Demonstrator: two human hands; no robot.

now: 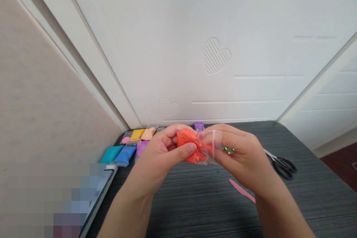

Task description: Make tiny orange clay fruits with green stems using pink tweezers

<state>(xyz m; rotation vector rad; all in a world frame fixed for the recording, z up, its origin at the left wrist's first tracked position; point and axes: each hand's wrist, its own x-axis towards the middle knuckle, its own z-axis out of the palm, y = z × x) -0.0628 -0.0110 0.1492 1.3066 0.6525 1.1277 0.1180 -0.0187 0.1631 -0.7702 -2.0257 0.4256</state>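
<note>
Above the dark table (192, 204), a clear zip bag of orange modelling clay (187, 137) is held up between both hands. My left hand (164, 152) is closed around the bag's left side, its thumb pressed on the front. From the right, the fingers of my right hand (240, 152) reach into the mouth of the bag, behind the clear plastic with its pale zip strip. They pinch the orange clay, which is drawn narrow there. Small yellow and green bits (229, 151) show just under my right fingers, partly covered.
Several clay packets stand at the back left, among them a teal packet (112, 154), a blue packet (125, 155) and a yellow packet (137, 134). A purple packet (199, 126) lies behind my hands. Black-handled scissors (283, 165) and a pink plastic knife (242, 191) lie at right.
</note>
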